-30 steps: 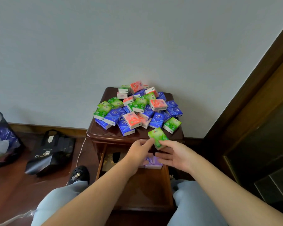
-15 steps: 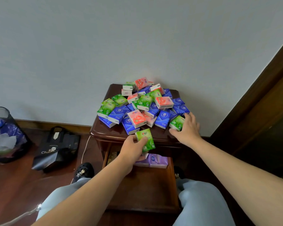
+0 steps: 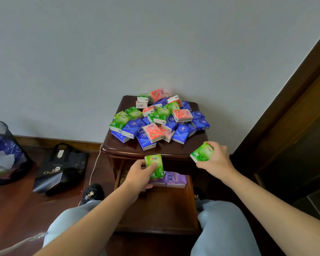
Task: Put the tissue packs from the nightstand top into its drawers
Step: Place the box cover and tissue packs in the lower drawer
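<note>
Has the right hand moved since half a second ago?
Yes. The right hand has come off the pile toward the nightstand's front right corner, now holding a green pack.

each hand holding a green pack, open drawer

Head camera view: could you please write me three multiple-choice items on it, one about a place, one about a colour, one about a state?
1. Where are the purple tissue packs?
A. in the open wooden drawer
B. on the nightstand top
C. on the floor

2. What colour is the tissue pack in the right hand?
A. blue
B. green
C. pink

3. What is the left hand doing?
A. hanging idle
B. pressing the drawer shut
C. gripping a green pack

Key: 1 A, they lie at the drawer's back; 2 B, its wrapper is green; 3 C, fingers and thumb curl round it.
</note>
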Available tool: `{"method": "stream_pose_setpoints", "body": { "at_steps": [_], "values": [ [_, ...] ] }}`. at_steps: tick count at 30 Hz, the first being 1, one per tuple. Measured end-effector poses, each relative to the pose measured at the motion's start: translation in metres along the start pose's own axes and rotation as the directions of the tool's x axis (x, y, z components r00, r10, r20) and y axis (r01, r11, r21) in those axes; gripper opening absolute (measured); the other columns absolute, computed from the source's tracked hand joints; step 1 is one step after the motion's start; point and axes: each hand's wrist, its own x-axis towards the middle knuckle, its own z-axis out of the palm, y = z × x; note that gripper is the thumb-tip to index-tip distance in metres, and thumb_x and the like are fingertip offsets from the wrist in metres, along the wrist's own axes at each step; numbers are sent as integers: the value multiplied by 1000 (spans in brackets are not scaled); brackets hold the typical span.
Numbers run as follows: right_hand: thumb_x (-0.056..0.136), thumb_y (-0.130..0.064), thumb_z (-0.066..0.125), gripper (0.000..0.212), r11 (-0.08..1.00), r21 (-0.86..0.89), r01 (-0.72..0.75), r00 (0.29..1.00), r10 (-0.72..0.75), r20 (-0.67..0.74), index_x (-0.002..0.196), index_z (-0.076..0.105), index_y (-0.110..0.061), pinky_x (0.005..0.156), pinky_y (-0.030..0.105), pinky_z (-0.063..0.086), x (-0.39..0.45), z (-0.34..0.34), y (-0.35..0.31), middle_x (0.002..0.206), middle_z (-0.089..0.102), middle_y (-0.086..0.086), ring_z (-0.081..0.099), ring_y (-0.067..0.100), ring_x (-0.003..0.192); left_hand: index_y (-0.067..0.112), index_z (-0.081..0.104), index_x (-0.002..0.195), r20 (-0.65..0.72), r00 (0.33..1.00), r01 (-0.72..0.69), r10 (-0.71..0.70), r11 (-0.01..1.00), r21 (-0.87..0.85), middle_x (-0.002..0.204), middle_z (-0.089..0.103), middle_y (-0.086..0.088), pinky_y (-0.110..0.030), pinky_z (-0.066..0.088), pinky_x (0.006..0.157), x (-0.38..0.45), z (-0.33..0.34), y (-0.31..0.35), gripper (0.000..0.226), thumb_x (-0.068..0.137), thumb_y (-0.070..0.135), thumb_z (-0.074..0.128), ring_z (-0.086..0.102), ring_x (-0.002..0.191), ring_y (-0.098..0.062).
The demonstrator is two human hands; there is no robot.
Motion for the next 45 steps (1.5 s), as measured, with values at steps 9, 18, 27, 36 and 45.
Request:
{"method": "stream_pose_setpoints", "body": {
  "at_steps": [9, 18, 27, 36, 45],
  "values": [
    [86, -17, 85, 49, 873, 471, -128, 906, -91, 414, 121, 55, -33, 72, 46, 65, -60, 61, 3, 120, 64, 19, 78, 28, 96, 19, 60, 125, -65, 997, 45, -46, 999, -17, 117, 72, -3, -40, 63, 79, -6, -47, -42, 29, 100, 33, 67, 75, 99, -20],
    [108, -18, 56, 21, 938, 284, -198, 840, 13, 543, 129, 57, -20, 75, 48, 64, -86, 184, -4, 123, 63, 18, 69, 30, 104, 10, 62, 120, -235, 966, 81, -104, 991, -103, 109, 75, -15, -39, 63, 65, 5, -112, -94, 26, 101, 26, 67, 75, 87, -25],
    [91, -9, 77, 28, 997, -13, -79, 834, 73, 547, 117, 68, -16, 87, 24, 50, -83, 298, 9, 114, 71, 3, 67, 18, 106, 9, 62, 123, -228, 955, 134, -191, 961, -243, 103, 76, -8, -36, 64, 67, 36, -138, -119, 24, 101, 18, 67, 77, 87, -17],
    [94, -23, 76, 33, 972, -209, 107, 802, 40, 596, 126, 72, -16, 96, 28, 49, -75, 343, 12, 127, 71, 5, 65, 23, 119, 12, 61, 129, -245, 932, 202, -268, 943, -265, 109, 75, -5, -32, 61, 72, 54, -150, -134, 31, 99, 7, 65, 73, 99, -18],
    [97, -22, 70, 28, 955, -254, 154, 809, 26, 588, 124, 73, -15, 101, 33, 51, -76, 348, 6, 125, 69, 9, 63, 28, 120, 33, 49, 131, -239, 942, 148, -237, 929, -340, 101, 76, -5, -29, 59, 58, 51, -154, -139, 52, 95, 1, 69, 79, 84, -20]
  ]
}}
